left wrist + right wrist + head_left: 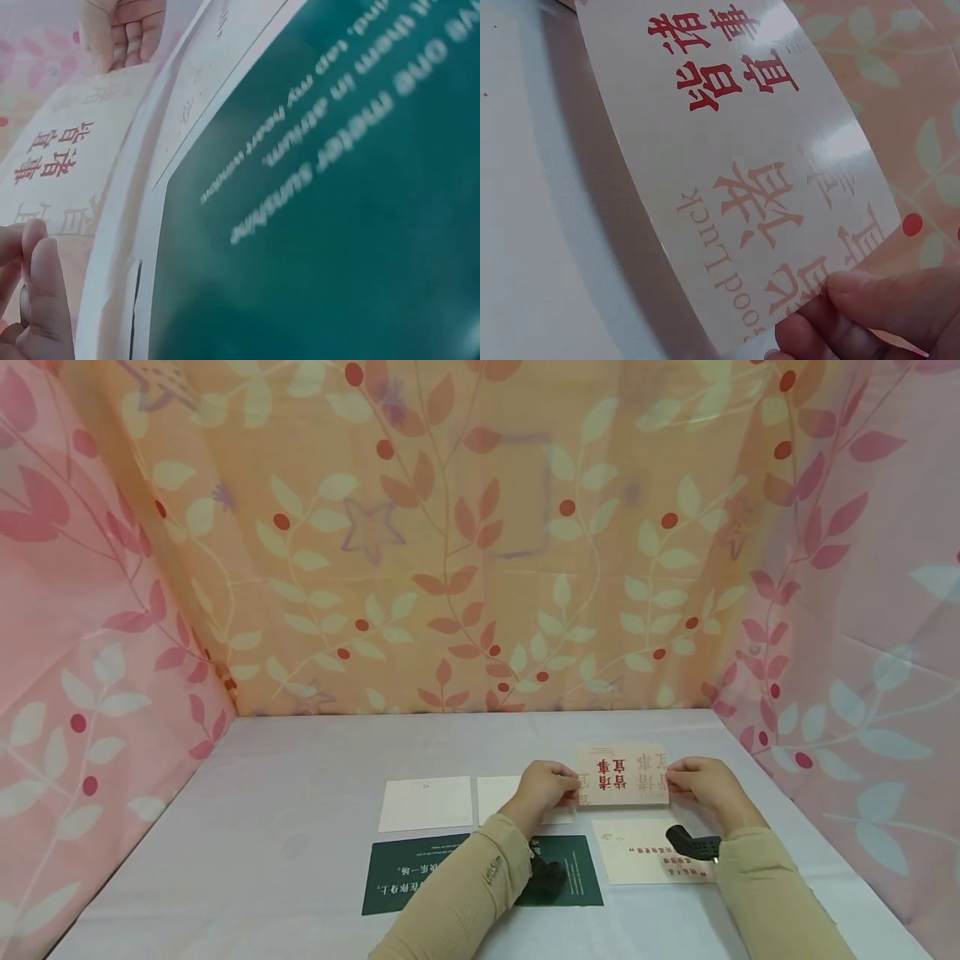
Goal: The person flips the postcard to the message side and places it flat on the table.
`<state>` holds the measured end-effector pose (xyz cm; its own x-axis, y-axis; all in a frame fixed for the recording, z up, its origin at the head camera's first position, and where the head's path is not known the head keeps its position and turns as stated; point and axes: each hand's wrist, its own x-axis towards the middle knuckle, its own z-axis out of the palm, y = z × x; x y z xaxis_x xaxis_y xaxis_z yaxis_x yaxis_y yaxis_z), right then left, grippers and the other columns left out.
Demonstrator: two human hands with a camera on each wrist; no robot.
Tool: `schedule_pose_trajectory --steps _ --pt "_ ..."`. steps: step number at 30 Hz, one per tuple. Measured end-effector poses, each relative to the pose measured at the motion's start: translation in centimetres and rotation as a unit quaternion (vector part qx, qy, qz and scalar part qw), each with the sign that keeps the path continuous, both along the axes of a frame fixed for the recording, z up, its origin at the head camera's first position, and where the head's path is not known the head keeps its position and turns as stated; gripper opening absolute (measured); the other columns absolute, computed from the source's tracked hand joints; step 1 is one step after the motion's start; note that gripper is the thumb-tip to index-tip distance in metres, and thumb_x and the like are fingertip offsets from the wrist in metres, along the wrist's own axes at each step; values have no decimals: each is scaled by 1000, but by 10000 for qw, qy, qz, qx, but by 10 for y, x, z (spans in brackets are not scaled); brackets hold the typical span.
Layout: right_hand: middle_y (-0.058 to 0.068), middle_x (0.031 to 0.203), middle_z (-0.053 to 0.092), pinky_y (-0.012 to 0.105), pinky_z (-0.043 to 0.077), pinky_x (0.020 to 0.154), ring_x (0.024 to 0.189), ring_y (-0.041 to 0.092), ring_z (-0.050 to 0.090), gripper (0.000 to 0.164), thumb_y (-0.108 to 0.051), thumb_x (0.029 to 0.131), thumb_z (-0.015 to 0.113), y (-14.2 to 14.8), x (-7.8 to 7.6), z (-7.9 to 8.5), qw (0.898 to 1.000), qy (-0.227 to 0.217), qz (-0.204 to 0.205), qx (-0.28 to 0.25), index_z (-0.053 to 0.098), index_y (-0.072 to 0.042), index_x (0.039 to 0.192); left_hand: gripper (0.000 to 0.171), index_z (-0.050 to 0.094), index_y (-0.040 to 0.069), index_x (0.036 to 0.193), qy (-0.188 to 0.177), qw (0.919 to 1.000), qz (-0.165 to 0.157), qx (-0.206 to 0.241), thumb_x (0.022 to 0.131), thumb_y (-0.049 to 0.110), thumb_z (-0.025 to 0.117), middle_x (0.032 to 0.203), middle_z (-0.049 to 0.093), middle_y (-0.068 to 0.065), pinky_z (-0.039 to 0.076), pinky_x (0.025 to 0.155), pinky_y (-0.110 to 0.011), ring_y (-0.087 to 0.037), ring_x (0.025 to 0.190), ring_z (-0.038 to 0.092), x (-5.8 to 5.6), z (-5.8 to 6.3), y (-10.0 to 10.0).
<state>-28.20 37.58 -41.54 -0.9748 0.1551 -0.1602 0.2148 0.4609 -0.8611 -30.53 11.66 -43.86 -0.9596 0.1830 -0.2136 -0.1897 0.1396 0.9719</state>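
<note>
A cream postcard [622, 775] with red characters is held between both hands, above the far right of the table. At its left edge my left hand [546, 789] pinches it with thumb and fingers. The right hand [708, 783] pinches the opposite edge, and the right wrist view shows that thumb on the printed face of the card [735, 150]. Pale lettering reading "Good Luck" runs along one side there. Below the held card lies another cream card [637, 852] with red text, partly covered by the right wrist's black strap piece.
Two white cards [426, 803] lie in a row, the right one partly behind my left hand. Nearer me are dark green cards [577, 868] with white print, partly hidden by the left sleeve [457, 893]. Patterned curtains [450, 527] enclose the white table [262, 827].
</note>
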Motion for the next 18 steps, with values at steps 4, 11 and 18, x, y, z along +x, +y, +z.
schedule_pose_trajectory --steps 4,11,18 --pt "2 80 64 24 53 67 71 9 60 30 -12 88 59 0 2 4 9997 192 122 -38 58 13 105 5 68 8 77 -51 9998 1 184 82 10 66 69 66 -5 54 55 -27 -14 59 64 -1 0 -2" --pt "0 81 63 24 54 67 71 9 60 30 -12 88 60 0 0 4 9990 227 133 -372 58 12 106 6 69 7 80 -141 9995 -11 276 83 12 66 71 68 -6 55 61 -31 -15 62 66 -2 1 -6" --pt "1 83 63 25 53 68 73 11 59 33 -16 88 60 1 -1 2 9994 205 222 -139 59 10 107 13 69 6 81 -101 9995 -28 286 87 14 60 72 68 -5 55 60 -27 -15 65 67 -5 -1 -8"
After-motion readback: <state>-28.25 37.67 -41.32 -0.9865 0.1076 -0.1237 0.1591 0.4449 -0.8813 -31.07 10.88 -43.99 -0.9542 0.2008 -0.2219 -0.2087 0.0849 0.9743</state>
